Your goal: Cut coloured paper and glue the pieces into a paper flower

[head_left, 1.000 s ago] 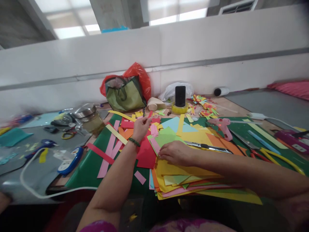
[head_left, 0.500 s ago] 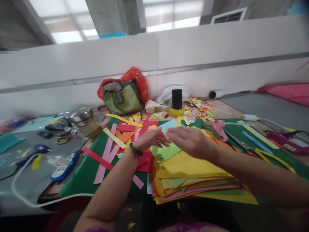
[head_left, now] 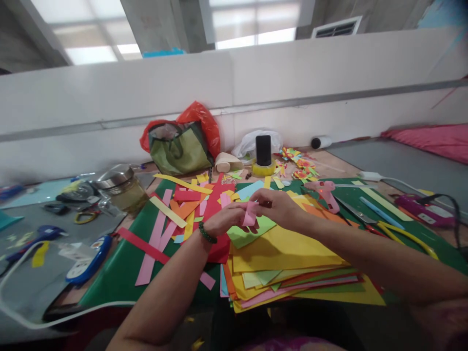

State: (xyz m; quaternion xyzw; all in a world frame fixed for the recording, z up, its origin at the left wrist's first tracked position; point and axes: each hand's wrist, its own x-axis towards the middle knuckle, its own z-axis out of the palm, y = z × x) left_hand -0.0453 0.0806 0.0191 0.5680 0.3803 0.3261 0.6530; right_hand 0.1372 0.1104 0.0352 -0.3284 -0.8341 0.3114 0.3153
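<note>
A small pink paper strip [head_left: 250,213] is held between my two hands, above the coloured paper. My left hand [head_left: 230,216], with a dark green beaded bracelet at its wrist, grips the strip from the left, its fingers partly behind the paper. From the right, the fingertips of my right hand [head_left: 275,207] pinch the strip's upper edge. Beneath them lies a light green sheet [head_left: 248,237] on a thick stack of yellow and mixed paper sheets [head_left: 288,256]. Red, pink, orange and yellow paper strips [head_left: 157,224] are scattered left of the stack.
A pink glue gun [head_left: 327,192], large scissors [head_left: 365,219] and a blue pen [head_left: 382,213] lie at the right. A phone [head_left: 263,150] stands on a yellow tape roll [head_left: 263,168] near finished paper flowers [head_left: 303,165]. Left are a glass jar [head_left: 124,190] and a blue power strip [head_left: 89,261].
The pink strip, mostly hidden between my hands before, now shows as a band over my left fingers. My right hand has changed from flat fingers to a pinch. The view has shifted slightly.
</note>
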